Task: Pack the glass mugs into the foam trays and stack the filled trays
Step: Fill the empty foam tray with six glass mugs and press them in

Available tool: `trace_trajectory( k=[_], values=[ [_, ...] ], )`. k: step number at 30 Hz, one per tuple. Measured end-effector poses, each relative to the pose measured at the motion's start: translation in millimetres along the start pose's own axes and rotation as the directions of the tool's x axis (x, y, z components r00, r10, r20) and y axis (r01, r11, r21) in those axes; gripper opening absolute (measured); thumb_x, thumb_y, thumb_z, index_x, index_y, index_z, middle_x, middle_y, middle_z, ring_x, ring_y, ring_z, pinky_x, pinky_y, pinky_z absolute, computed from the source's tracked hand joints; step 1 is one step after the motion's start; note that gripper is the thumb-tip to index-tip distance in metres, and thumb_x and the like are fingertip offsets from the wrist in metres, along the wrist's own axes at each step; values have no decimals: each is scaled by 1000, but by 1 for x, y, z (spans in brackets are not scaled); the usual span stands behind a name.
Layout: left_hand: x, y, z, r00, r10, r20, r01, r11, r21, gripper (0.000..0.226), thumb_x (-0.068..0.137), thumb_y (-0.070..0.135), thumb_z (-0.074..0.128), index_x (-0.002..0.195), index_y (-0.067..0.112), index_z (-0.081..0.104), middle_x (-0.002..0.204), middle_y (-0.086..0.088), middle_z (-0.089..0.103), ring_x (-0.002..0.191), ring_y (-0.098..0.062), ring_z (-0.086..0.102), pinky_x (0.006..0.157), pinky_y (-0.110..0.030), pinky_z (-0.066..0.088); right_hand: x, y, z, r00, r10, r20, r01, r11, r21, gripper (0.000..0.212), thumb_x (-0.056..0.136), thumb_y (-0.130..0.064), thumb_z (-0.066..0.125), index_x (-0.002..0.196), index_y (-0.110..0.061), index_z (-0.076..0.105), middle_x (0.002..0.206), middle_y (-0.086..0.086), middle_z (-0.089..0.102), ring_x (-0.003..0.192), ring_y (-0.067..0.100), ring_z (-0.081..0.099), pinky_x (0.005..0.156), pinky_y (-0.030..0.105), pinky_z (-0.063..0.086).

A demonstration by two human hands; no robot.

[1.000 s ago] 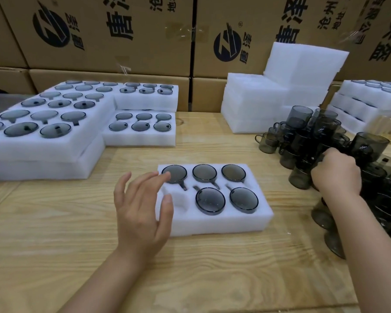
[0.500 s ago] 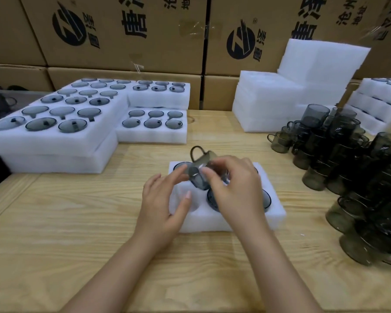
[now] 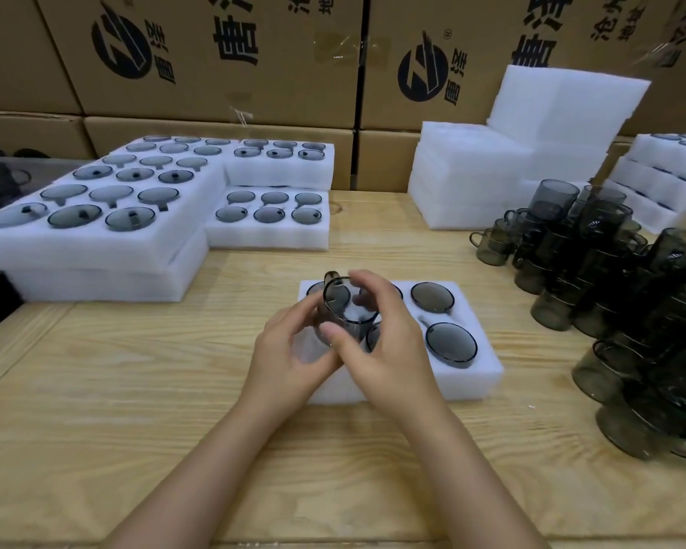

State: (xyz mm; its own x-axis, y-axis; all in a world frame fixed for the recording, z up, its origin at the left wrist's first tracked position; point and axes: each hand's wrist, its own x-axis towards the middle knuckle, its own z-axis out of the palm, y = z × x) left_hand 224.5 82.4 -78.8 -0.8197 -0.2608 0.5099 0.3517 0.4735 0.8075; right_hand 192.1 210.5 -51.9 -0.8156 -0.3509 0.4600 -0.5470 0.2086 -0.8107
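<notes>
Grey glass mug [image 3: 347, 307]: held in mid-air by both hands, just above the near-left corner of the foam tray [image 3: 476, 386]; tilted, mouth twd the camera, handle at top-left on the far side.
Left hand [image 3: 290, 358]: fingers curled round the left wall of the glass mug, gripping it; palm faces right.
Right hand [image 3: 389, 350]: thumb on the near rim, fingers arched over the far rim, pinching the glass mug betw. them.
White tray: the foam tray lies flat on the worktop [image 3: 135, 410], centre, right in front of the person; the 2 right-hand pockets each hold a mug, dark round top level w/ the foam; other pockets mostly hidden behind the hands.
Loose mugs [image 3: 610, 295]: dark pile, several layers high, on the right side of the worktop, apart from the foam tray.
Filled trays [image 3: 96, 247]: back left, stacked in layers, mugs in every pocket seen; one more lies just beside them to the right, another behind that.
Foam slabs [image 3: 511, 160]: white stack at back right, behind the loose pile.
Far-right trays [image 3: 666, 172]: stacked, w/ mugs on top, partly cut off by the frame edge.
Cardboard boxes [image 3: 222, 53]: brown wall of them behind the worktop, black logo and print.
</notes>
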Motion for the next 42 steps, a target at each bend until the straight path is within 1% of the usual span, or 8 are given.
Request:
trace_trajectory(
  k=[8, 15, 21, 25, 30, 36, 40, 42],
  values=[
    [6, -18, -21, 988, -115, -101, 86, 963, -256, 44, 75, 28, 56, 119, 28, 54, 83, 0, 69, 92, -17, 63, 91, -35, 46, 3, 1, -10, 987, 101, 124, -102, 995, 8, 38, 83, -26, 69, 115, -41, 54, 113, -21, 59, 103, -5, 54, 90, 15, 42],
    [10, -29, -14, 975, -189, -115, 173, 976, -134, 38, 86, -3, 63, 100, 32, 62, 90, 5, 66, 82, -4, 63, 74, -20, 51, 5, 4, -6, 971, 88, 222, -54, 987, -152, 51, 84, -34, 67, 133, -31, 50, 122, -24, 50, 105, -11, 47, 92, 11, 36],
    [10, -27, -14, 977, -179, -113, 164, 978, -128, 42, 85, -10, 57, 99, 30, 63, 91, 5, 65, 87, -16, 63, 74, -22, 51, 10, 6, -4, 947, 73, 312, 16, 962, -273, 53, 87, -37, 62, 136, -31, 44, 133, -20, 44, 114, -7, 43, 92, 5, 32],
    [9, -22, -14, 982, -143, -120, 132, 986, -99, 31, 82, 7, 50, 95, 31, 65, 98, 4, 67, 95, -11, 62, 79, -26, 49, 13, 5, -1, 925, 68, 375, 76, 931, -356, 55, 88, -38, 59, 138, -28, 40, 139, -14, 41, 127, 10, 39, 106, 32, 33],
    [3, -14, -12, 999, -13, -42, 11, 998, -56, 34, 88, 38, 45, 112, 21, 64, 113, 5, 66, 110, -7, 58, 93, -23, 43, 11, 6, -4, 907, 65, 415, 126, 900, -417, 54, 90, -41, 54, 138, -30, 33, 139, -16, 40, 126, 8, 39, 114, 33, 21],
    [-1, -11, -12, 993, 49, 106, -56, 996, 66, 47, 92, 34, 43, 130, 9, 56, 123, 1, 63, 116, -16, 56, 100, -35, 42, 13, 1, -12, 866, 139, 480, 44, 935, -352, 49, 89, -40, 52, 135, -37, 36, 135, -20, 48, 131, 4, 37, 118, 36, 3],
    [-1, -13, -13, 991, 102, 86, -116, 977, 178, 47, 95, 31, 38, 125, 3, 61, 128, -3, 61, 124, -14, 53, 107, -39, 38, 32, -5, -9, 956, 189, 225, -110, 940, -322, 37, 98, -36, 37, 131, -24, 45, 127, -2, 56, 129, 22, 39, 107, 37, 29],
    [-1, -13, -12, 989, 122, 78, -138, 955, 262, 50, 95, 31, 32, 124, 3, 62, 128, -2, 61, 125, -12, 52, 110, -33, 34, 46, -3, 3, 957, 201, 211, -61, 847, -528, 43, 102, -33, 26, 141, -17, 34, 147, 2, 37, 144, 23, 15, 116, 40, 11]
  ],
)
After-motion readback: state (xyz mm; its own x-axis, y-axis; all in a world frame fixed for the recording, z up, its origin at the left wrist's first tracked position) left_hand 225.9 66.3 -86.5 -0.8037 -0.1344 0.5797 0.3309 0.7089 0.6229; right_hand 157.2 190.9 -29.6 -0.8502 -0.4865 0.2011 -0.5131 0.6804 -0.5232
